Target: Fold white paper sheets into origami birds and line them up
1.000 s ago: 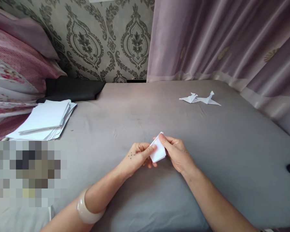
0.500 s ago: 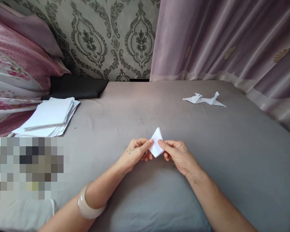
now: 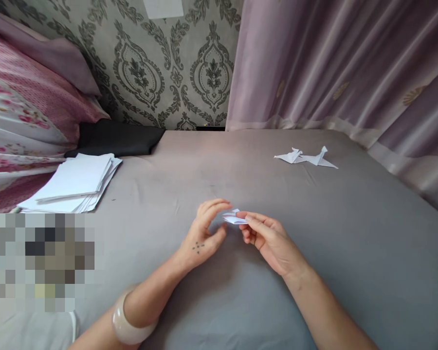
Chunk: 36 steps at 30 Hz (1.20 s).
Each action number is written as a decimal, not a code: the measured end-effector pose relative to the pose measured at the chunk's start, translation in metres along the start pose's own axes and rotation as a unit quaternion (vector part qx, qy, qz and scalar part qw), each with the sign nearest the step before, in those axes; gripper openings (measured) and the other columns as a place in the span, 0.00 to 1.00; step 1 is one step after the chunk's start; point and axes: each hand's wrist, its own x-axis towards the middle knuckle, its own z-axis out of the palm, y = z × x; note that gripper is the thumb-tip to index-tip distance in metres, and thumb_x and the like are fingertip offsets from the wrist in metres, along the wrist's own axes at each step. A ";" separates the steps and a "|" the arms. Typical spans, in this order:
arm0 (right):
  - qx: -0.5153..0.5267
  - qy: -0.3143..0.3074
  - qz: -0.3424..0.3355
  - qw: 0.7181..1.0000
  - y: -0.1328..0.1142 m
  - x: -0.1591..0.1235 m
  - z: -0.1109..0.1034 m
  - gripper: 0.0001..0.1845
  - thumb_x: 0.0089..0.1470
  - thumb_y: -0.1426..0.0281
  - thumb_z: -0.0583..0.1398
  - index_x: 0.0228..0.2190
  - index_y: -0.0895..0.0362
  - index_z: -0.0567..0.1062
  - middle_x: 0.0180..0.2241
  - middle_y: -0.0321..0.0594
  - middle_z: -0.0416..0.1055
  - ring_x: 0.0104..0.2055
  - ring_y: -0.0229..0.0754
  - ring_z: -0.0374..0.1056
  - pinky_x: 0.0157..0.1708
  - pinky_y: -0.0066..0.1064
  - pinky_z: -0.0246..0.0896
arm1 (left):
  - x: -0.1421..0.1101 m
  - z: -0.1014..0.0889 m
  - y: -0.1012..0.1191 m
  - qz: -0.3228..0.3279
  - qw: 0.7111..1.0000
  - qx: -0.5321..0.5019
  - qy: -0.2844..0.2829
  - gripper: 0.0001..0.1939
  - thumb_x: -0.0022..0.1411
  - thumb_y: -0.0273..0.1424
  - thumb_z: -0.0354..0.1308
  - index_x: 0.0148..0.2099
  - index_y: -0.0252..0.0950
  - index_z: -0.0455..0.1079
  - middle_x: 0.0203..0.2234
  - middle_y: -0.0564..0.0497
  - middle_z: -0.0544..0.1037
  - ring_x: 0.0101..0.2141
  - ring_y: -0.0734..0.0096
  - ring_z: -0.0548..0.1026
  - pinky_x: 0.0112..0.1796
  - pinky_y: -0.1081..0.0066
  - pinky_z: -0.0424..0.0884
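A small folded piece of white paper (image 3: pixel 234 218) is held in the air over the grey sheet, turned nearly edge-on with its layers showing. My right hand (image 3: pixel 264 233) pinches its right end between thumb and fingers. My left hand (image 3: pixel 206 233) is beside the paper's left end, thumb and fingers apart and curved around it without gripping it. A pale bangle (image 3: pixel 126 321) circles my left forearm.
Two folded white paper birds (image 3: pixel 306 158) sit at the back right. A stack of white paper (image 3: pixel 76 177) lies at the left, near a black folded item (image 3: pixel 120 138). A blurred patch covers the lower left. Curtains (image 3: pixel 299 63) hang along the right side.
My left hand has let go of the folded paper and opened. The paper has turned from a diamond facing me to nearly edge-on in my right hand. The view has tilted up slightly.
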 end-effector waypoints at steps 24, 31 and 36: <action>-0.225 0.019 -0.058 0.973 0.007 0.002 0.001 0.25 0.51 0.49 0.58 0.23 0.58 0.77 0.18 0.33 0.64 0.21 0.32 0.56 0.22 0.27 0.50 | 0.006 0.002 0.011 -0.313 0.918 -0.242 -0.028 0.16 0.55 0.42 0.63 0.33 0.31 0.75 0.25 0.49 0.78 0.26 0.72 0.72 0.30 0.73 0.65; -0.220 0.024 -0.035 0.974 0.008 0.003 0.002 0.26 0.51 0.47 0.58 0.27 0.59 0.78 0.18 0.34 0.64 0.21 0.32 0.59 0.22 0.26 0.53 | 0.005 0.001 0.006 -0.310 0.918 -0.245 -0.028 0.17 0.56 0.43 0.61 0.32 0.31 0.75 0.23 0.50 0.77 0.25 0.74 0.70 0.29 0.74 0.64; -0.268 0.048 -0.051 0.961 0.015 0.007 -0.002 0.22 0.52 0.51 0.59 0.29 0.58 0.78 0.17 0.31 0.61 0.21 0.32 0.56 0.22 0.26 0.52 | 0.006 0.002 -0.001 -0.314 0.900 -0.297 -0.054 0.24 0.61 0.49 0.54 0.32 0.31 0.72 0.22 0.49 0.75 0.24 0.74 0.70 0.28 0.74 0.65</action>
